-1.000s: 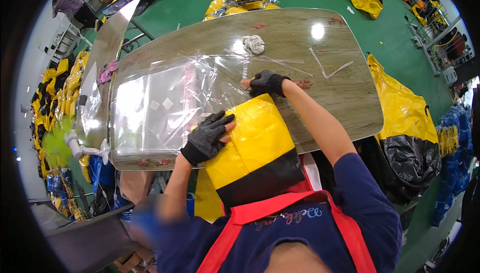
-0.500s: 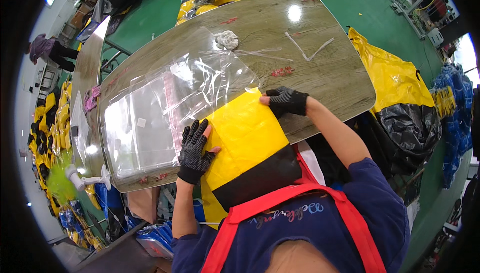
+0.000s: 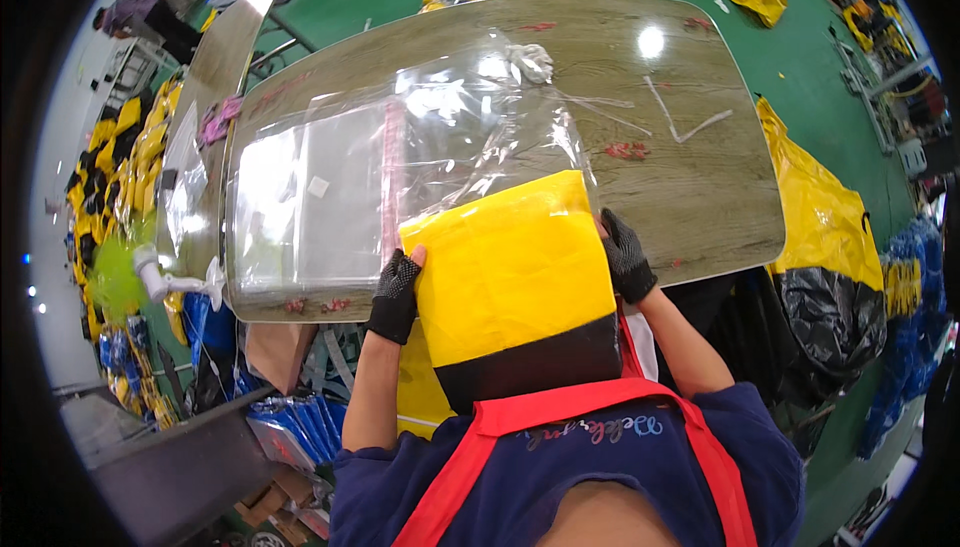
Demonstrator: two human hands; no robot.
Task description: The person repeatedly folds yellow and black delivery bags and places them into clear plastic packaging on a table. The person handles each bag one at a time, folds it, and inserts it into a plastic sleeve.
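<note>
A folded yellow-and-black sheet [image 3: 510, 267] lies over the table's near edge, its black end close to my body. My left hand [image 3: 396, 297], in a black dotted glove with bare fingertips, pinches its left edge, thumb on top. The gloved right hand [image 3: 628, 259] grips the right edge, its fingers partly hidden. A clear plastic bag [image 3: 480, 137] meets the far end of the sheet. Its film shows along the sheet's far corners, but I cannot tell how far the sheet lies inside it. More clear bags [image 3: 310, 197] with a pink-edged strip lie flat to the left.
On the wood-look table [image 3: 700, 177] are a crumpled white bundle [image 3: 530, 63] and clear strips [image 3: 690, 127]. A yellow-and-black sack [image 3: 820, 237] stands right of it. A small white fan [image 3: 160, 272] is at the left edge. Far left, a person [image 3: 150, 22] bends over.
My right hand has slid from the sheet's far right corner down to its right edge. The left hand has shifted to grip the left edge. The sheet now sits straighter.
</note>
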